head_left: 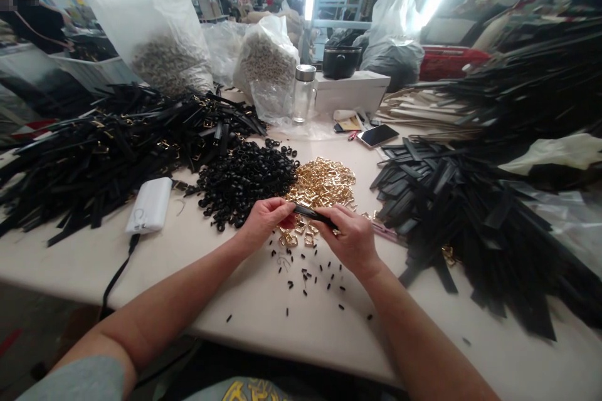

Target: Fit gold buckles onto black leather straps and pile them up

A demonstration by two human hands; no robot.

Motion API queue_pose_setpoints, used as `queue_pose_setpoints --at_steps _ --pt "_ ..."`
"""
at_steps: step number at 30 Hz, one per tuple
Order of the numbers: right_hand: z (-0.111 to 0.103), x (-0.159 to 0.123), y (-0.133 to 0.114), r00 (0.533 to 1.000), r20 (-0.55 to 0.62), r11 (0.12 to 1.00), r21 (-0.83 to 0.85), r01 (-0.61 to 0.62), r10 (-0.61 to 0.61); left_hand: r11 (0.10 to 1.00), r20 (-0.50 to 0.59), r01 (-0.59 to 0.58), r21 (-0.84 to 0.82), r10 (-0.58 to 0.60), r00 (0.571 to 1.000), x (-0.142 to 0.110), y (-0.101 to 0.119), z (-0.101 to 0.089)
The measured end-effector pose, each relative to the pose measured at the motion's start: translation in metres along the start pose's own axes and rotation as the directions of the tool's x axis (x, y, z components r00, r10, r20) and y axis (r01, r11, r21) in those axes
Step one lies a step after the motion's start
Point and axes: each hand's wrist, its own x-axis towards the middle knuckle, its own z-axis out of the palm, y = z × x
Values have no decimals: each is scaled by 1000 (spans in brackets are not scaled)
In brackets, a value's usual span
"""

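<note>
A short black strap (314,215) is pinched between both hands just in front of the gold buckle pile (324,182): the left hand (264,220) closes its fingertips on one end, the right hand (352,239) grips the other. Loose buckles (297,239) lie directly beneath. Left of the pile sits the heap of black loops (244,180); right of it, the cut straps (470,213). A slipped strap could scatter the small black bits (310,276) or knock buckles into the loops, mixing the parts.

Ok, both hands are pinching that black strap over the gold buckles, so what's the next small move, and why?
Probably lower the left hand to pick one gold buckle from those lying loose just under the black strap, while the right hand keeps the strap. The strap looks bare and the buckles are the nearest parts.
</note>
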Motion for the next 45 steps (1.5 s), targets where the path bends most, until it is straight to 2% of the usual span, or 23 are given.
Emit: queue_pose_setpoints --at_steps 9,19,22,26,28,31,33,35,38,40,41,43,45 --pt "4 -3 -8 1000 -24 1000 11 3 -3 999 40 25 41 -26 999 -3 0 7" --pt "-2 1 -13 991 -39 975 -190 118 -128 999 88 35 -2 -35 995 -2 -3 5" --pt "-2 1 -13 996 -2 983 -160 93 -95 998 115 56 -10 -55 992 -3 -1 6" --pt "-3 1 -11 997 77 999 -30 13 -10 998 158 59 11 -60 986 -6 2 8" --pt "-4 1 -11 995 102 1000 9 9 -10 998 178 48 36 -54 983 -7 3 9" --pt "-7 2 -10 993 109 998 -46 49 -43 996 196 -1 89 -17 980 -4 6 4" --pt "-10 3 -8 994 90 988 -131 79 -67 993 146 -56 109 39 989 2 10 -6" --pt "-15 4 -5 994 61 969 -226 105 -93 987 29 -116 111 113 993 9 17 -21" --pt "-21 5 0 993 27 931 -345 115 -113 969 -109 -166 185 188 976 16 29 -47" --pt "-22 6 2 993 22 915 -387 114 -114 912 -89 -177 369 225 970 16 37 -62" --pt "-21 5 2 992 26 911 -395 120 -120 848 -57 -191 494 250 966 14 41 -67" --pt "-19 5 3 991 44 908 -396 135 -129 660 42 -231 715 289 956 9 46 -73" --pt "-16 4 4 990 59 911 -387 144 -132 482 143 -272 833 288 947 5 47 -72"
